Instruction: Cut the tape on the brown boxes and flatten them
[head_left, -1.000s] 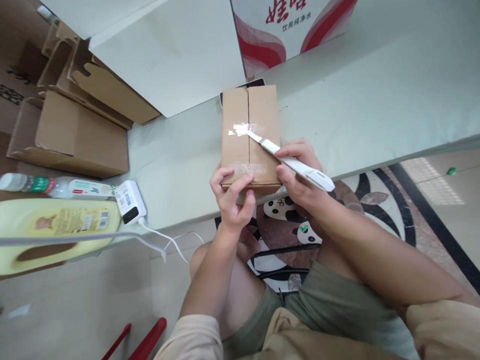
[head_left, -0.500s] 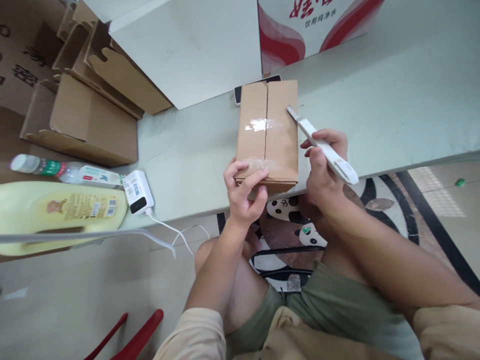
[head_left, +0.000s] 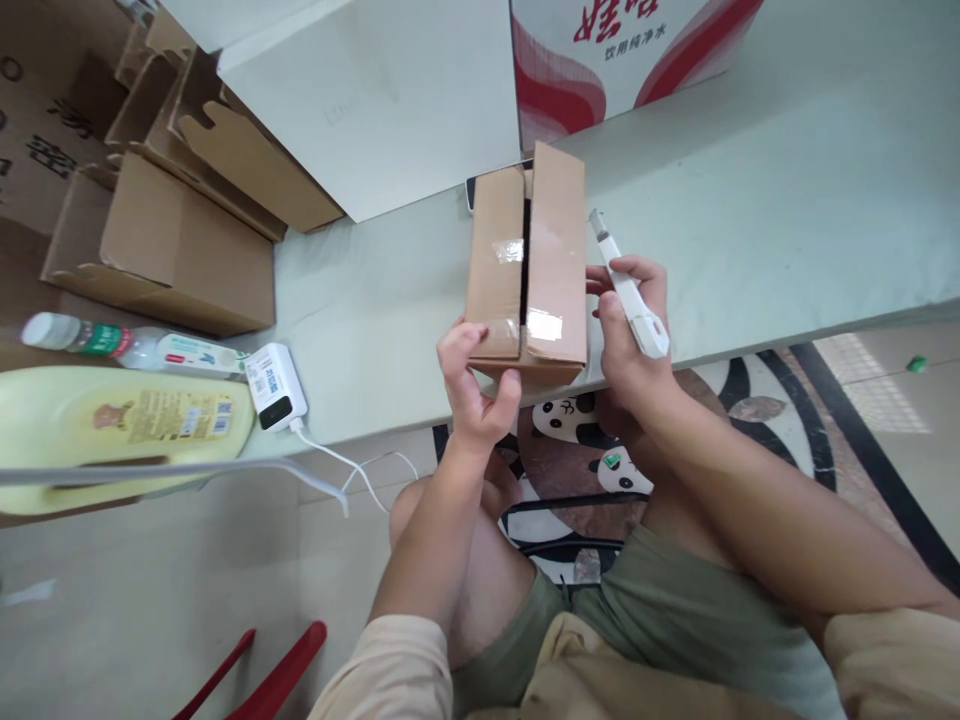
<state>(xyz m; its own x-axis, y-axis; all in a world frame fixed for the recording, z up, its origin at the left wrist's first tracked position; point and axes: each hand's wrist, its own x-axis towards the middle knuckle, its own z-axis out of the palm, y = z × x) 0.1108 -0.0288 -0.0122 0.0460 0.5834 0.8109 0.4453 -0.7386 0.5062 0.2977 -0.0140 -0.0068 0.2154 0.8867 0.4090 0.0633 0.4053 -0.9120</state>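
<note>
The box (head_left: 495, 290) is gripped at its near left corner. Our left hand (head_left: 476, 390) is closed on that corner, fingers over the left flap (head_left: 496, 215) and thumb against the front face; the box sits on the table (head_left: 375, 300), just beyond this grip. Our right hand (head_left: 626, 360) is wrapped around the knife (head_left: 626, 285), with blade bared and pointing away from us, beside the box and clear of it. Whether the lower fingertips of that hand touch the box's side, we cannot tell.

Half a second ago both flaps lay level, with a thin seam between them, and the blade stood over the right flap (head_left: 557, 250). Now that flap has risen at the seam and tilts up, and a dark gap runs away from our left fingers. Glossy tape (head_left: 545, 325) shows on each flap, but we see none across the gap. We judge, therefore, that the seam is cut through and the box partly open; its contents remain hidden.
</note>
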